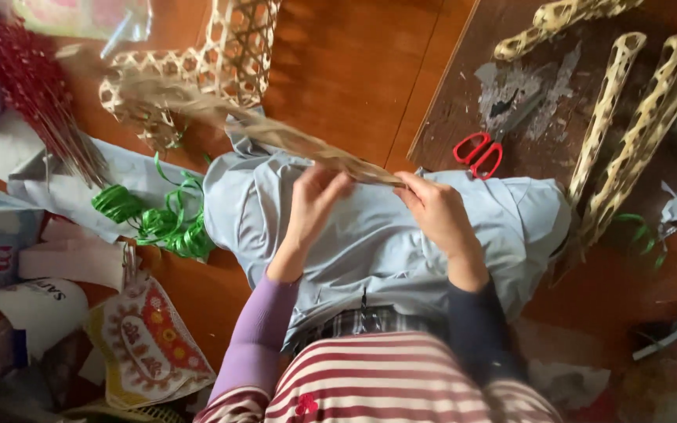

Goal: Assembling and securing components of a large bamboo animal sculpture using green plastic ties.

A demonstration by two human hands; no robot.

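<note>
Woven bamboo strip (276, 137): pinched closed at its near end by left hand (315, 205) and right hand (436, 215), above pale blue cloth (370, 235); red scissors (479, 153) beyond it.

Woven cane strip (276, 133) matt, dry; floor (354, 70) glossy wood; scissors (479, 153) red plastic handles.
</note>
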